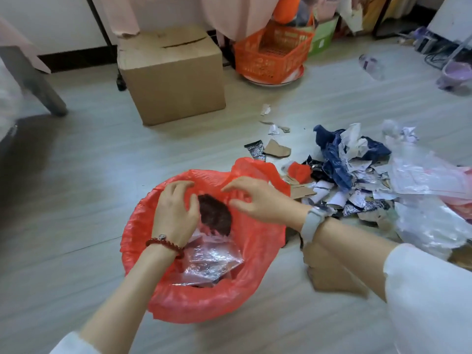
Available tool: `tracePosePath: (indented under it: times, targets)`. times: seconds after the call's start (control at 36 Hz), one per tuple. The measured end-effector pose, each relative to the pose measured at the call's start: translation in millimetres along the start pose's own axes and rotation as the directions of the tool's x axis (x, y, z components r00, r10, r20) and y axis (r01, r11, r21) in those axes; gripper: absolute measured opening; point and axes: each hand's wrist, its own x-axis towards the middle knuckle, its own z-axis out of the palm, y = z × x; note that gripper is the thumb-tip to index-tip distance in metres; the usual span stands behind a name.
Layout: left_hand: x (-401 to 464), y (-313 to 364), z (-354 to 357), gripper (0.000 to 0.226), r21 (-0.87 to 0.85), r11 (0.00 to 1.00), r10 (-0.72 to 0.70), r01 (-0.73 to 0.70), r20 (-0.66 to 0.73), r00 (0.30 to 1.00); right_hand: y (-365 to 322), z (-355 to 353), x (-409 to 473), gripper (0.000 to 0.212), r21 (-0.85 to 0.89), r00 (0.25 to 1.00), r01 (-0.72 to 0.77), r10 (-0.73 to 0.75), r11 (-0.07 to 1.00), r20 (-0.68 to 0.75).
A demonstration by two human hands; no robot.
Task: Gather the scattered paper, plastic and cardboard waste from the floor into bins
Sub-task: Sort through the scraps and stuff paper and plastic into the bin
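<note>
Both hands (176, 213) over red-lined bin (178, 307); no legible writing.

A red-orange plastic liner (143, 251) fills the lower centre of the frame, with a dark maroon speckled scrap (215, 218) and clear silvery plastic (212, 259) inside it. At right centre lies a heap of waste (357, 180) in navy blue, white and glittery black-silver, mixed with brown cardboard bits, on a pale grey wood-grain floor (76, 200). A plain brown cardboard box (173, 80) sits at upper centre beside an orange lattice basket (270, 54), and the left wrist wears a dark red bead bracelet (166, 245), the right a pale grey watch (313, 223).
</note>
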Motion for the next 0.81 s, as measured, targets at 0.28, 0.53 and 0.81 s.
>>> tracePosePath:
  times: [0.28,0.53,0.81]
  targets:
    - [-9,138,132,0.033,-0.159,0.919,0.379,-0.36,0.106,0.919,146,-83,-83,0.023,0.14,0.903,-0.281,0.311,0.95,-0.298]
    - [-40,142,263,0.035,0.141,0.978,0.038,-0.151,0.596,0.802,318,-39,-190,0.069,-0.482,0.845,-0.203,0.401,0.852,0.354]
    - [-36,114,264,0.036,0.391,0.92,-0.277,0.032,0.589,0.759,350,-22,-175,0.081,-0.552,0.786,0.05,0.308,0.833,0.536]
